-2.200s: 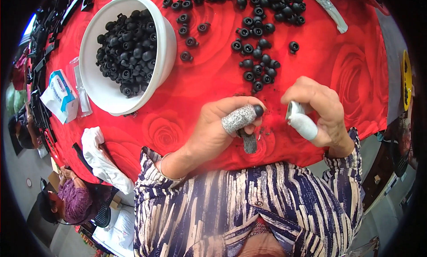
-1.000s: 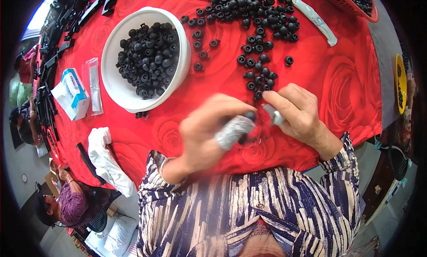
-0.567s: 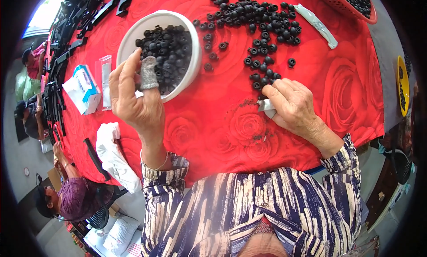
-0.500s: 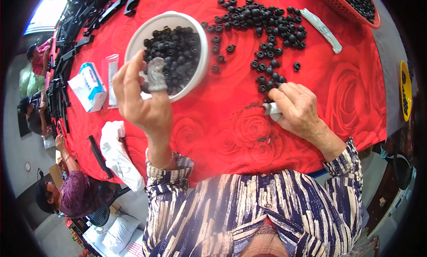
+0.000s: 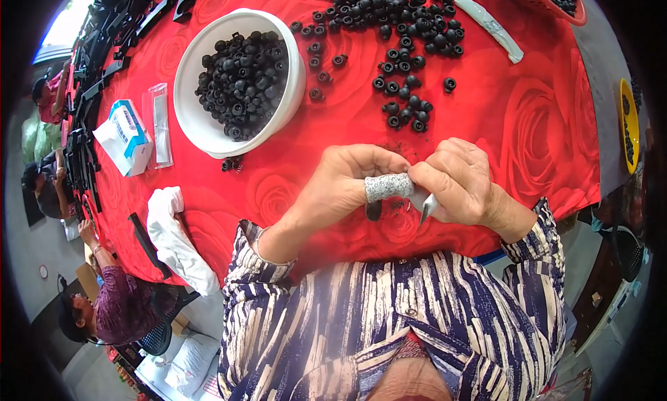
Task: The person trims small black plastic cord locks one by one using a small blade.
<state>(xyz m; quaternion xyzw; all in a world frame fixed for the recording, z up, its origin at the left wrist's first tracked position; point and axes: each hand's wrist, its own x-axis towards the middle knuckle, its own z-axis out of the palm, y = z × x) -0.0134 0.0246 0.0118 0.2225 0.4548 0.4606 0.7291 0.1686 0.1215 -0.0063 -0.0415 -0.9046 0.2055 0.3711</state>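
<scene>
My left hand (image 5: 340, 186) is closed in a pinch against the fingertips of my right hand (image 5: 458, 182), low over the table. A grey speckled finger sleeve (image 5: 389, 187) covers one digit of my left hand. What its fingertips pinch is mostly hidden; a dark bit (image 5: 374, 210) shows beneath the sleeve. Gripped in my right hand is a small pale-wrapped blade (image 5: 428, 208), pointing down. Beyond my hands lie loose round black plastic parts (image 5: 406, 113), each with a hole. A white bowl (image 5: 297, 88) at the left holds a heap of such parts.
A tissue box (image 5: 128, 137), a clear sleeve (image 5: 161, 127), a white cloth (image 5: 170, 234) and black strips lie leftward on the red cloth (image 5: 535, 123). A white-wrapped strip (image 5: 486, 26) and red basket (image 5: 577, 15) are at far right. Co-workers sit along the left.
My left hand has moved from above the bowl, fingers spread, to the middle, where it pinches beside my right hand. My right hand keeps the blade. The view has shifted slightly.
</scene>
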